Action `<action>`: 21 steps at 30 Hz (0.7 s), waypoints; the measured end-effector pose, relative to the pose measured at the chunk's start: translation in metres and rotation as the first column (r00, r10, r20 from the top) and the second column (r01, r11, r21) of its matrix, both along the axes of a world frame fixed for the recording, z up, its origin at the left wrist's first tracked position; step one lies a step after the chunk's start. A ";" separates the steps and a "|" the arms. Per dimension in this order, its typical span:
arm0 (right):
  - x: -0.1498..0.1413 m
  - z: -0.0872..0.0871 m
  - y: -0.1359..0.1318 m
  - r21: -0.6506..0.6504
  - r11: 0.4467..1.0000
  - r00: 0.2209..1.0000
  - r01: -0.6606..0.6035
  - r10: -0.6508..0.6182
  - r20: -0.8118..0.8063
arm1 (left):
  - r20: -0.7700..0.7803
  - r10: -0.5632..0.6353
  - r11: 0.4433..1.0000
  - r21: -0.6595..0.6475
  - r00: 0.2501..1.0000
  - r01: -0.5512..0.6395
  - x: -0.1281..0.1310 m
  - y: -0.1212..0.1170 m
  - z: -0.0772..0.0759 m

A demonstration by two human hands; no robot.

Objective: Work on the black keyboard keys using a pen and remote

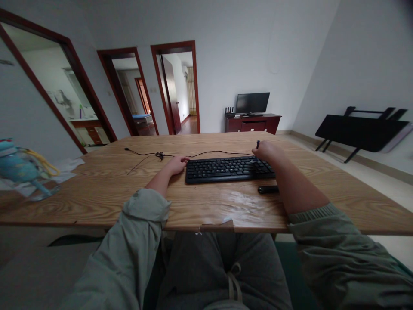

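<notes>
Brown wood-grained tabletop [112, 189] bears a long black keyboard [222, 169]; at its left end rests the left hand [177, 165], its grip unclear, while the right hand [268, 151], well apart, clasps a small dark object [258, 144] above its right end.

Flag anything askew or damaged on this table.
The black cable is bunched in a tangle left of the keyboard, not lying straight. A brownish patch interrupts the near edge of the wooden table, perhaps peeling.
</notes>
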State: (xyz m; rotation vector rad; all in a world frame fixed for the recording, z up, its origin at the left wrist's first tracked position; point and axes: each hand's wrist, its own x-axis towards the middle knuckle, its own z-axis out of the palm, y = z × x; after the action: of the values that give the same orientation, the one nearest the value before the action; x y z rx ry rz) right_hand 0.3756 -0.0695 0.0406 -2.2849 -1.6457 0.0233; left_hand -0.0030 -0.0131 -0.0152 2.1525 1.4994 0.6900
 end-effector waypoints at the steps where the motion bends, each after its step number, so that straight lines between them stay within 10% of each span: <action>1: 0.004 0.002 -0.004 -0.001 0.999 0.999 0.044 -0.044 -0.002 | -0.002 0.005 1.000 0.002 1.000 -0.005 0.000 -0.001 0.001; 9: -0.026 0.004 -0.014 0.310 0.950 0.999 0.039 -0.033 -0.027 | -0.011 0.044 0.999 0.006 0.999 -0.044 0.007 -0.006 0.005; 15: -0.129 -0.016 -0.008 0.351 0.823 0.830 -0.447 0.527 -0.181 | -0.006 0.003 1.000 0.020 1.000 -0.003 0.005 0.002 0.000; 21: -0.191 -0.026 -0.005 0.346 0.778 0.711 -0.525 0.624 -0.325 | -0.039 -0.053 0.996 0.063 0.998 0.055 0.005 -0.006 0.006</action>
State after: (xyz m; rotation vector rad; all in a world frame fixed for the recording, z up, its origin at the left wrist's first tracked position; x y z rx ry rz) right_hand 0.1849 -0.0749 0.0145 -1.3749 -1.9195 0.4256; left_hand 0.0024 -0.0192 -0.0091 2.2568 1.4510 0.6916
